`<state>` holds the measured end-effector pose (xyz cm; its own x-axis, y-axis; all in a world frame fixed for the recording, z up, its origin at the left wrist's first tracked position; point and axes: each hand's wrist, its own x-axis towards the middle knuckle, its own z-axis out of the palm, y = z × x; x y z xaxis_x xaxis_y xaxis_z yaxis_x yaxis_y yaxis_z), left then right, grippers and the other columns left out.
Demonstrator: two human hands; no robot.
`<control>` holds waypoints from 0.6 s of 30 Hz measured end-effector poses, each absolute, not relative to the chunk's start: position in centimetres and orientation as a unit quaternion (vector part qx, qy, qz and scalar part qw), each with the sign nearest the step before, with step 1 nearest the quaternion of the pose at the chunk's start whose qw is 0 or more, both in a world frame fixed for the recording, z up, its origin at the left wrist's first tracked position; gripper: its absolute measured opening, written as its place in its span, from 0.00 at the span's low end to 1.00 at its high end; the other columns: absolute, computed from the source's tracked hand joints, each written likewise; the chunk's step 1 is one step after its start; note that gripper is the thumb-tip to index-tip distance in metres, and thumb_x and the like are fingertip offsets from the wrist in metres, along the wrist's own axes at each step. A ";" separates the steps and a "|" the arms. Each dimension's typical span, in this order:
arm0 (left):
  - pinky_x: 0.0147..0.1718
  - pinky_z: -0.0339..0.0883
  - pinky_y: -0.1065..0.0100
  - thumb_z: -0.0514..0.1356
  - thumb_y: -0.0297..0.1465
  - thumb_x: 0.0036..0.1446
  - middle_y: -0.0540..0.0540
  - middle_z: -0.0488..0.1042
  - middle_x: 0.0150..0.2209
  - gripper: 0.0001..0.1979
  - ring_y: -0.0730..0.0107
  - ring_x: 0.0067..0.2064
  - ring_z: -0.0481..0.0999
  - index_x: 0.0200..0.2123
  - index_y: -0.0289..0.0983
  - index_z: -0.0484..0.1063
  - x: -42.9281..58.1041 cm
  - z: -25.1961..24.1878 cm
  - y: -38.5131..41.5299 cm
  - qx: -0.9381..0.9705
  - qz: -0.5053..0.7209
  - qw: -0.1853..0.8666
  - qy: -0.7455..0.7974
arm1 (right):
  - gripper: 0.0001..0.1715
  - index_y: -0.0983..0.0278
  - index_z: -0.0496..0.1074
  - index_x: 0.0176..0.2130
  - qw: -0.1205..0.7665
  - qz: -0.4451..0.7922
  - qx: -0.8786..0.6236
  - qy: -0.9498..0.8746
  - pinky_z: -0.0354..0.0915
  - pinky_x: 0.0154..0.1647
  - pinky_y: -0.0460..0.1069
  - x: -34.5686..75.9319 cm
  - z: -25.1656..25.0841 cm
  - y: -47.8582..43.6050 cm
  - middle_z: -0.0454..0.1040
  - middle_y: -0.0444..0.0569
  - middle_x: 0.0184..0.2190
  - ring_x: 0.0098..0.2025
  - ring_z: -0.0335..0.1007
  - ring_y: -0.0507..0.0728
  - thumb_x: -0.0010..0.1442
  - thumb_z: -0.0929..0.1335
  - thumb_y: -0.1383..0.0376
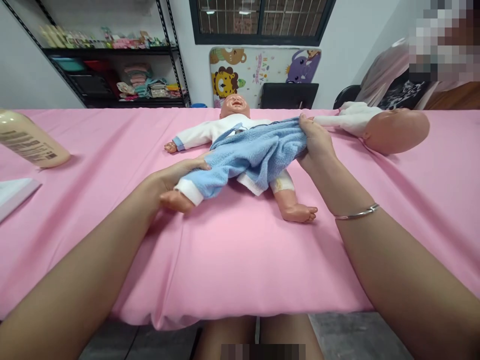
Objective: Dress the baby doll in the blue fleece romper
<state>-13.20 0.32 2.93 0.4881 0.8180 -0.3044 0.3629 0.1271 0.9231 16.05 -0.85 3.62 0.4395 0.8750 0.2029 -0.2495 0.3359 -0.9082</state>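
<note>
A baby doll in a white top lies on its back on the pink-covered table, feet towards me. Blue fleece trousers cover its middle and one leg; the other leg is bare. My left hand reaches under the trousered leg near its foot, fingers curled around it. My right hand pinches the trousers' waistband at the doll's far side. A silver bangle sits on my right wrist.
A second doll lies at the right, beside another person's sleeve. A beige bottle lies at the left above a white pad. Behind stand a black shelf, an animal-print mat and a dark chair back.
</note>
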 end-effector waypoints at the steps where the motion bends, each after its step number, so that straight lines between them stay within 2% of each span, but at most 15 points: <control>1: 0.24 0.76 0.56 0.64 0.51 0.47 0.40 0.75 0.27 0.20 0.54 0.27 0.76 0.28 0.40 0.73 -12.6 2.7 -0.1 0.648 0.218 0.559 0.468 | 0.11 0.63 0.63 0.29 0.727 0.394 -0.414 -0.380 0.68 0.38 0.47 15.9 3.9 -0.9 0.66 0.43 0.28 0.31 0.67 0.51 0.60 0.67 0.62; 2: 0.34 0.78 0.55 0.63 0.51 0.50 0.39 0.77 0.33 0.20 0.53 0.35 0.78 0.33 0.39 0.74 -12.0 2.6 -0.5 0.672 0.273 0.504 0.468 | 0.11 0.63 0.64 0.29 0.722 0.404 -0.403 -0.391 0.68 0.39 0.47 15.6 4.1 -1.0 0.67 0.43 0.29 0.32 0.67 0.51 0.61 0.66 0.62; 4: 0.52 0.72 0.53 0.61 0.50 0.54 0.38 0.75 0.47 0.23 0.52 0.50 0.75 0.43 0.39 0.73 -10.8 2.4 -0.8 0.709 0.410 0.334 0.467 | 0.09 0.65 0.66 0.28 0.713 0.418 -0.398 -0.398 0.66 0.37 0.45 14.9 4.5 -1.4 0.68 0.44 0.29 0.30 0.65 0.49 0.60 0.66 0.67; 7: 0.63 0.59 0.53 0.66 0.51 0.51 0.36 0.65 0.60 0.33 0.49 0.62 0.63 0.55 0.39 0.66 -9.2 3.1 -1.9 0.731 0.530 0.097 0.417 | 0.07 0.67 0.68 0.25 0.669 0.401 -0.404 -0.478 0.63 0.36 0.43 13.7 5.4 -3.0 0.68 0.43 0.26 0.29 0.63 0.47 0.55 0.67 0.72; 9: 0.66 0.52 0.52 0.69 0.49 0.47 0.37 0.61 0.64 0.38 0.47 0.66 0.57 0.57 0.40 0.63 -8.4 3.8 -3.1 0.782 0.508 0.025 0.361 | 0.06 0.67 0.70 0.25 0.592 0.387 -0.401 -0.582 0.63 0.37 0.45 13.0 6.6 -4.8 0.68 0.44 0.26 0.31 0.65 0.49 0.54 0.68 0.70; 11: 0.66 0.49 0.52 0.69 0.47 0.49 0.39 0.64 0.62 0.36 0.46 0.65 0.57 0.58 0.41 0.64 -7.7 4.2 -4.3 0.824 0.463 -0.013 0.325 | 0.06 0.67 0.73 0.27 0.503 0.396 -0.384 -0.665 0.64 0.39 0.47 12.3 7.9 -6.7 0.70 0.45 0.27 0.35 0.68 0.52 0.53 0.70 0.66; 13: 0.64 0.52 0.52 0.66 0.41 0.54 0.41 0.69 0.57 0.29 0.48 0.61 0.63 0.57 0.42 0.66 -7.5 4.3 -5.0 0.845 0.441 -0.047 0.300 | 0.08 0.66 0.74 0.29 0.437 0.422 -0.349 -0.714 0.65 0.40 0.48 11.9 8.9 -7.9 0.72 0.46 0.30 0.37 0.69 0.54 0.53 0.71 0.62; 14: 0.62 0.55 0.52 0.64 0.39 0.56 0.42 0.72 0.52 0.23 0.50 0.58 0.66 0.55 0.42 0.68 -7.4 4.3 -5.1 0.848 0.440 -0.066 0.288 | 0.10 0.66 0.75 0.30 0.425 0.430 -0.336 -0.722 0.65 0.41 0.48 11.8 9.2 -8.0 0.73 0.47 0.32 0.38 0.69 0.54 0.53 0.71 0.61; 16: 0.54 0.61 0.50 0.58 0.34 0.60 0.42 0.75 0.40 0.09 0.51 0.49 0.70 0.44 0.41 0.73 -7.5 4.0 -5.0 0.848 0.444 -0.100 0.273 | 0.11 0.66 0.75 0.33 0.446 0.403 -0.366 -0.710 0.65 0.43 0.49 12.1 8.7 -7.5 0.74 0.48 0.34 0.40 0.69 0.55 0.54 0.70 0.60; 18: 0.46 0.63 0.49 0.55 0.32 0.60 0.43 0.72 0.31 0.06 0.51 0.42 0.70 0.31 0.41 0.71 -7.7 3.8 -4.8 0.847 0.448 -0.111 0.264 | 0.14 0.66 0.74 0.37 0.477 0.316 -0.475 -0.669 0.66 0.46 0.52 12.8 7.1 -6.0 0.73 0.50 0.36 0.42 0.69 0.58 0.51 0.71 0.60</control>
